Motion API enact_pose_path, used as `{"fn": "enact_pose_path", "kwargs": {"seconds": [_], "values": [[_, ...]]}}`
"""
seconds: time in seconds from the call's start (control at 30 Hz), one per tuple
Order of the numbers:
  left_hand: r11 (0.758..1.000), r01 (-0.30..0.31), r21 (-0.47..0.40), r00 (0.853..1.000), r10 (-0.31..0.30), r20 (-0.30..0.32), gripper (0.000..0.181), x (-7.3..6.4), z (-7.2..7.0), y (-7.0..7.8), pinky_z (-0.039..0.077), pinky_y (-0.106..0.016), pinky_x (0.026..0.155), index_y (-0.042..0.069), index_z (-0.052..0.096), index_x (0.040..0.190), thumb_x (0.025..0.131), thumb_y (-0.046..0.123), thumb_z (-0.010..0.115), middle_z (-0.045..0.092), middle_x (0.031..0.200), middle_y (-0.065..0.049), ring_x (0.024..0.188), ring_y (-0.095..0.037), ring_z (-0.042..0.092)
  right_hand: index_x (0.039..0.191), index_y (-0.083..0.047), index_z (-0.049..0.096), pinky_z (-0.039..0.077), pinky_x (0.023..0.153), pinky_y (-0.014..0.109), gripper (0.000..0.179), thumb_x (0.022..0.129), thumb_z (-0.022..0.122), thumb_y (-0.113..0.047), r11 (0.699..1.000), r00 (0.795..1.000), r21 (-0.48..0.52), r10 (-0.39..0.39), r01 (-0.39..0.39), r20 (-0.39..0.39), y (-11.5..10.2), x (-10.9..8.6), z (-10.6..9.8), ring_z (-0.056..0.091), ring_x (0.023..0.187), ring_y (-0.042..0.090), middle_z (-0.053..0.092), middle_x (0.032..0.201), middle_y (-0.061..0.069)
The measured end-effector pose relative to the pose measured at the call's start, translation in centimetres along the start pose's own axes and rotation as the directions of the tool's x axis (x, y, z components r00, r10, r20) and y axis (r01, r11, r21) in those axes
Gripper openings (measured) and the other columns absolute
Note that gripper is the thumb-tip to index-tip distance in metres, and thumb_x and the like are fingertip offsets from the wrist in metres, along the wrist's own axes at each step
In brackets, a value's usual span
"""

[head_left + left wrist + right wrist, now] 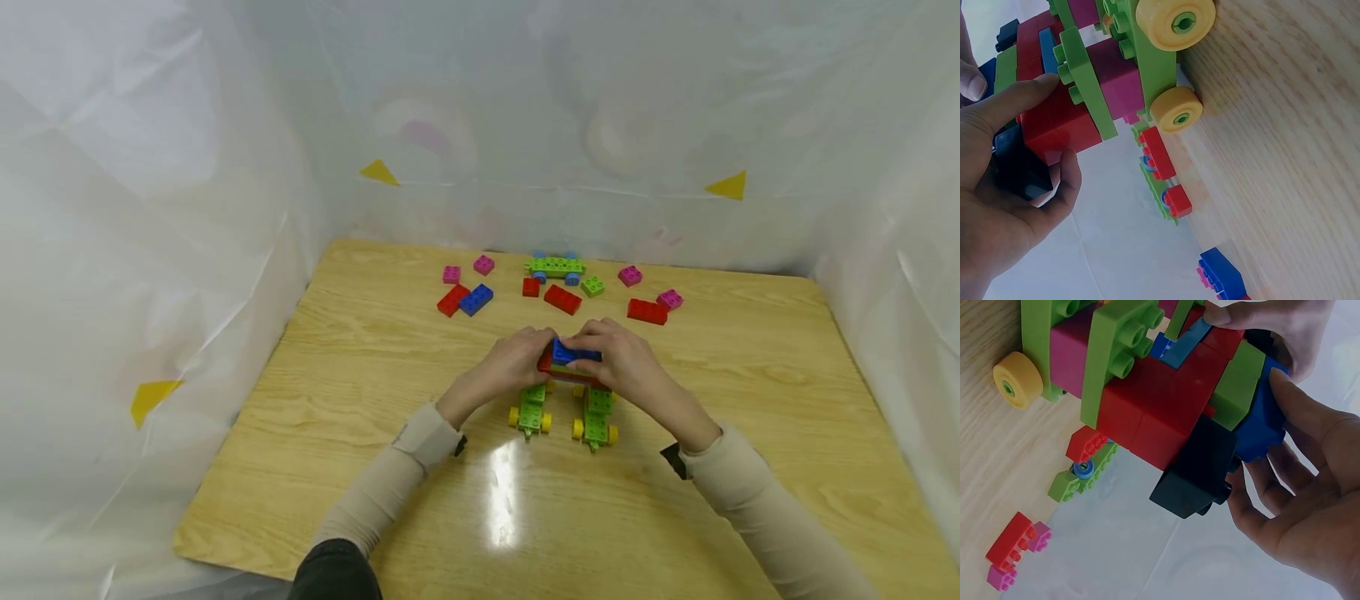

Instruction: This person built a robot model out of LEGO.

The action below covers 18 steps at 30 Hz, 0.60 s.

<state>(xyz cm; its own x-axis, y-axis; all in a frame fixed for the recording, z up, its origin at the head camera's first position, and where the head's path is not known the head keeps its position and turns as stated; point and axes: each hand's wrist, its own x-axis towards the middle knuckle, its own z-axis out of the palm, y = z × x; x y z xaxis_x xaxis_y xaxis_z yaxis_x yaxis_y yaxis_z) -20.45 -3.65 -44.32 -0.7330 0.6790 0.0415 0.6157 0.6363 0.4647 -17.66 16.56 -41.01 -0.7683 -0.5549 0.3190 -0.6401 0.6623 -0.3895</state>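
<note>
A built-up block model stands on two green wheeled bases with yellow wheels. Above the bases come magenta bricks, green plates and a layer of red bricks. Black bricks sit on top at the ends, with a lime brick between them. My left hand grips one end, thumb on the red layer and fingers around the black brick's side. On the topmost blue brick my right hand has a pinch between thumb and fingers.
Along the back of the wooden table lie a green base with blue wheels, a blue brick, several red bricks, a green brick and several pink bricks. White sheeting hangs behind and at both sides.
</note>
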Motion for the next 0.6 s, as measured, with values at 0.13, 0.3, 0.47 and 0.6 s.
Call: {"fn": "enact_pose_path", "kwargs": {"seconds": [0.13, 0.3, 0.47, 0.6], "values": [[1.0, -0.003, 0.001, 1.0, 0.003, -0.002, 0.053, 0.07, 0.04, -0.06, 0.05, -0.027, 0.072, 0.011, 0.052, 0.127, 0.082, 0.017, 0.079, 0.061, 0.109, -0.004, 0.095, -0.017, 0.056, 0.107, -0.005, 0.075, 0.051, 0.064, 0.035, 0.033, 0.075, 0.082, -0.011, 1.0, 1.0, 0.006, -0.005, 0.005, 0.008, 0.2, 0.11, -0.06, 0.055, 0.079, 0.02, 0.067, 0.095, 0.006], [1.0, -0.009, 0.011, 1.0, 0.009, -0.014, 0.053, 0.03, 0.04, -0.07, 0.05, -0.027, 0.072, 0.011, 0.052, 0.127, 0.082, 0.019, 0.079, 0.061, 0.11, -0.004, 0.096, -0.016, 0.056, 0.106, -0.005, 0.075, 0.05, 0.063, 0.035, 0.032, 0.076, 0.082, -0.01, 1.0, 1.0, 0.015, -0.01, 0.01, 0.001, 0.19, 0.1, -0.06, 0.053, 0.079, 0.02, 0.066, 0.094, 0.006], [1.0, -0.007, 0.017, 1.0, 0.007, -0.013, 0.053, -0.18, 0.15, -0.17, 0.051, -0.029, 0.075, 0.01, 0.053, 0.127, 0.082, 0.019, 0.079, 0.062, 0.113, -0.005, 0.098, -0.018, 0.056, 0.108, -0.005, 0.075, 0.05, 0.065, 0.035, 0.033, 0.076, 0.082, -0.01, 0.998, 1.0, 0.057, -0.013, 0.014, -0.014, 0.31, -0.1, 0.3, 0.054, 0.08, 0.019, 0.066, 0.096, 0.006], [1.0, -0.013, 0.009, 1.0, 0.013, -0.013, 0.052, -0.14, 0.22, -0.29, 0.051, -0.03, 0.08, 0.01, 0.052, 0.128, 0.084, 0.019, 0.077, 0.061, 0.116, -0.006, 0.102, -0.018, 0.056, 0.109, -0.006, 0.074, 0.049, 0.064, 0.035, 0.034, 0.076, 0.081, -0.01, 0.997, 1.0, 0.072, 0.002, 0.0, -0.027, 0.37, -0.25, 0.49, 0.053, 0.081, 0.019, 0.066, 0.096, 0.005]]}}
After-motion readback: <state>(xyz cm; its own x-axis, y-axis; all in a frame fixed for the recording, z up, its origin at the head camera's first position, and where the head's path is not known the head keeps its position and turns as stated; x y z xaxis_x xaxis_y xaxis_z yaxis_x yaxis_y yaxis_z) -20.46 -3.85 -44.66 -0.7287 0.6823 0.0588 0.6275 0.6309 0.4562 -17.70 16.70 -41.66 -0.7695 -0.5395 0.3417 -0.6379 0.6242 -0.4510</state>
